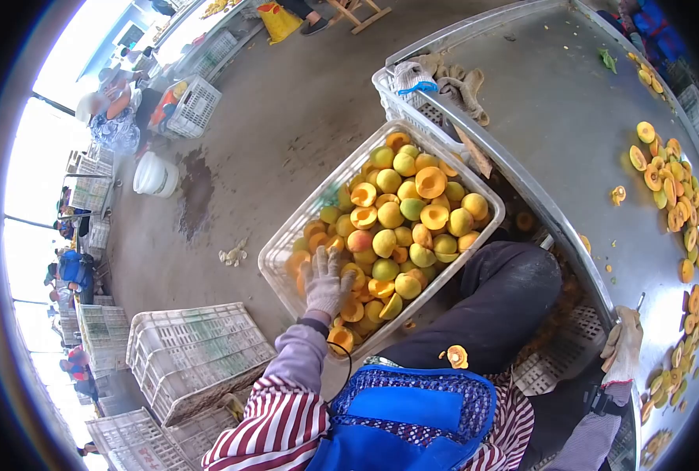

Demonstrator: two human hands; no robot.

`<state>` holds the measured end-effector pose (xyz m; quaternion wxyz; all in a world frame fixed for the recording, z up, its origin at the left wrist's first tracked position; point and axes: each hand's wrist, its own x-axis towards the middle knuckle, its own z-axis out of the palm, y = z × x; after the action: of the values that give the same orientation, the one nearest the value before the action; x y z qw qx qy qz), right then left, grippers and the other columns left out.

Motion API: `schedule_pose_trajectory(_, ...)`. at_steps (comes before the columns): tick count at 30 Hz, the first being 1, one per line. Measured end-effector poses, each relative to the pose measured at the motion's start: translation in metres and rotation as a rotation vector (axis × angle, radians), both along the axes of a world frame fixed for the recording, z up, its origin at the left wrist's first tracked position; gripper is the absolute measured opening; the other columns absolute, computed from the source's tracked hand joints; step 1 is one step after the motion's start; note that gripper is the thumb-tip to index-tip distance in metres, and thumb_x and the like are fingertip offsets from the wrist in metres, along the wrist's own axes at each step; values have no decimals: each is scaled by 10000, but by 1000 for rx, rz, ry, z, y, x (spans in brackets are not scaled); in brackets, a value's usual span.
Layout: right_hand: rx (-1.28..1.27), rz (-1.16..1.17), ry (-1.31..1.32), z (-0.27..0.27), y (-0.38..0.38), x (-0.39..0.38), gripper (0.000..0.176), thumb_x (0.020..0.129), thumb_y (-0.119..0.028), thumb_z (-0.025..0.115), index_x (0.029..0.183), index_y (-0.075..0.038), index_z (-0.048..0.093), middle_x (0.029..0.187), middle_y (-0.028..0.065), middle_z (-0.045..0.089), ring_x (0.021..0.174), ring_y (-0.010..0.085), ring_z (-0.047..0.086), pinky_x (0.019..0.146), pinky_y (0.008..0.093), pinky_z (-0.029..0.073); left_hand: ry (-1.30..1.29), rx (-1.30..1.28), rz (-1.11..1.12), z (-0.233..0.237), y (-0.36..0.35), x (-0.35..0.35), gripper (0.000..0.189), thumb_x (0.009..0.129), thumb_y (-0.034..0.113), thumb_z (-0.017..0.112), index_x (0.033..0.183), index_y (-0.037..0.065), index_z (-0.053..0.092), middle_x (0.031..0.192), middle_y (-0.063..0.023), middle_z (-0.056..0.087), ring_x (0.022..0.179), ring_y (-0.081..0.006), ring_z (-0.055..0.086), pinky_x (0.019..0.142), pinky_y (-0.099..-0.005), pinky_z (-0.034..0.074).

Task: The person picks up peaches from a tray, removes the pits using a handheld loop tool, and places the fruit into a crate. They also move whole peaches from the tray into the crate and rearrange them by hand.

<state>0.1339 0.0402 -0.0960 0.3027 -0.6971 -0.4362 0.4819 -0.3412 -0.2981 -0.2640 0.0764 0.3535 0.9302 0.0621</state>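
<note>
Left hand (326, 284): mid-frame, unclenched on peaches (430, 182); we're likely choosing.
Right hand (623, 345): lower right, seemingly gripping metal tool (641, 301).
Next: calls for grasping one.

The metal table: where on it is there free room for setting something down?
The table has a wide free patch between the gloves at its left rim and the cut fruit on the right; a smaller one lies above the right hand. Crowded: the right side.
</note>
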Motion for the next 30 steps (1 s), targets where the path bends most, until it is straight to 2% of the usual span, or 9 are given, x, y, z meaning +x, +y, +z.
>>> schedule_pose_trajectory(5,0,-7,-34,-1,1,0,254,918,-313,669,941,-72,591,466,12,410,289,127,324,260,255,275,-166,-148,87,32,17,15,766,977,584,458,1570,123,306,1633,-239,194,1514,-401,178,1240,-489,102)
schedule_pose_trajectory(7,12,8,-22,-4,0,4,253,915,-310,668,932,-70,587,458,14,410,278,132,329,253,257,276,-16,-28,-118,23,21,36,741,974,535,528,1557,129,321,1646,-205,186,1530,-391,139,1239,-506,113)
schedule_pose_trajectory(12,-9,32,-5,1,1,2,289,918,-311,658,944,-39,561,448,40,447,269,150,361,255,260,301,-124,150,-427,-4,52,86,689,946,464,570,1496,85,398,1540,-206,380,1480,-417,246,1215,-555,148)
schedule_pose_trajectory(19,-5,22,0,0,1,2,288,909,-308,658,912,-40,551,450,34,438,270,149,355,254,260,301,-244,116,-462,16,60,69,624,956,475,527,1449,100,453,1488,-173,457,1445,-405,317,1184,-606,179)
schedule_pose_trajectory(20,-8,16,-3,3,-1,1,288,909,-308,658,912,-40,551,450,34,438,270,149,355,254,260,301,-202,179,-492,26,62,66,524,946,423,580,1361,104,549,1432,-159,525,1376,-384,428,1141,-558,309)
schedule_pose_trajectory(21,-11,14,-3,5,-1,-2,288,908,-305,656,910,-37,550,452,35,439,271,149,356,254,261,302,-206,178,-496,34,64,62,524,946,423,580,1361,104,549,1432,-159,525,1376,-384,428,1141,-558,309)
schedule_pose_trajectory(24,-8,11,3,8,-1,-5,284,905,-297,653,907,-33,548,454,36,439,273,149,357,253,262,300,-358,405,-394,56,78,36,251,917,275,660,1094,101,688,1138,-127,696,1011,-330,673,854,-421,544)
schedule_pose_trajectory(27,-9,6,9,7,-1,-5,273,902,-287,650,908,-34,549,453,37,435,274,149,357,255,261,299,-289,389,-84,67,101,-4,239,913,275,660,1087,114,689,1085,-145,705,979,-354,677,848,-438,541)
schedule_pose_trajectory(30,-8,-7,-15,6,-1,-6,255,889,-299,645,886,-62,552,464,25,416,283,139,335,259,263,284,-112,509,-114,38,129,-50,304,914,287,657,1169,121,660,1152,-148,686,1024,-351,665,884,-441,531)
